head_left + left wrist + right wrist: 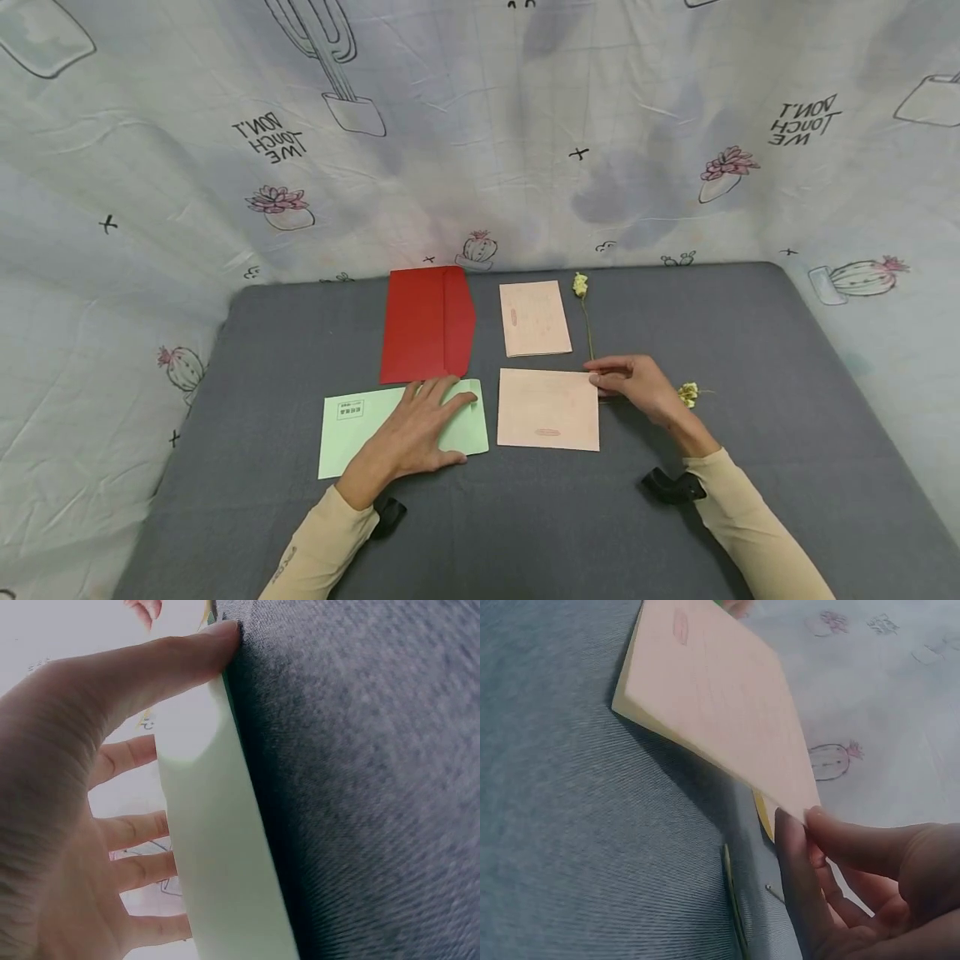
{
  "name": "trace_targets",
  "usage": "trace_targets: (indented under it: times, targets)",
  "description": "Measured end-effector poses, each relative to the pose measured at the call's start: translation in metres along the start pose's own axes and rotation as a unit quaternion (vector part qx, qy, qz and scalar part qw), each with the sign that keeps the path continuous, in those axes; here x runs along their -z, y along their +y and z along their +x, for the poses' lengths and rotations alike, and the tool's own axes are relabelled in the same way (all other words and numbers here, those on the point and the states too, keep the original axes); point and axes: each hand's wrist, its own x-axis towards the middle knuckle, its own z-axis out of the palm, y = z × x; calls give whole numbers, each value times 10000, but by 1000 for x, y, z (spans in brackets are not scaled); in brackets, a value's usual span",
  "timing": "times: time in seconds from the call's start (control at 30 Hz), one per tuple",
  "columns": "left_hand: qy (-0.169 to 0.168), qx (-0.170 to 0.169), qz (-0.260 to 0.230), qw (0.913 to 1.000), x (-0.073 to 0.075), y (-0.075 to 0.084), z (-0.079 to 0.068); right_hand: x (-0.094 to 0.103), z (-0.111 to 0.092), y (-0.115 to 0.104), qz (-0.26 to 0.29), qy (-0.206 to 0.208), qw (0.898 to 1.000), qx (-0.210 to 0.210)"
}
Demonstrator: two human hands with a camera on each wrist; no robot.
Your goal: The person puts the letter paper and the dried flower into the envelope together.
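Observation:
My left hand (pixel 417 427) spans a pale green envelope (pixel 360 437) in the head view. Its fingers spread straight at the far edge, the thumb at the near edge. The left wrist view shows the green envelope (pixel 217 825) between thumb and fingers. My right hand (pixel 637 385) pinches the upper right corner of a pale pink card (pixel 547 410) between thumb and fingers. In the right wrist view, that card (pixel 720 705) has its pinched corner lifted off the cloth. Its layered edge looks folded.
A red envelope (pixel 423 325) lies behind the green one. A smaller pink card (pixel 535 318) lies beside a dried yellow flower (pixel 581 285) on a stem. Another yellow flower (pixel 687 393) lies behind my right wrist. Grey cloth (pixel 525 525) covers the table; a printed curtain (pixel 480 125) hangs behind.

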Motion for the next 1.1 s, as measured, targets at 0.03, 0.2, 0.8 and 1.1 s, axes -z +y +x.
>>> trace_targets:
  times: [0.03, 0.2, 0.8, 1.1]
  targets:
    - [2, -5, 0, 10000, -1, 0, 0, 0, 1, 0, 36, 4, 10000, -20]
    - [46, -23, 26, 10000, -3, -1, -1, -8, 4, 0, 188, -46, 9998, -21]
    - [133, -99, 38, 9999, -7, -2, -6, -37, 17, 3, -78, 45, 9999, 69]
    - [245, -136, 27, 9996, -8, -2, -6, -45, 20, 0, -269, 132, 9995, -3]
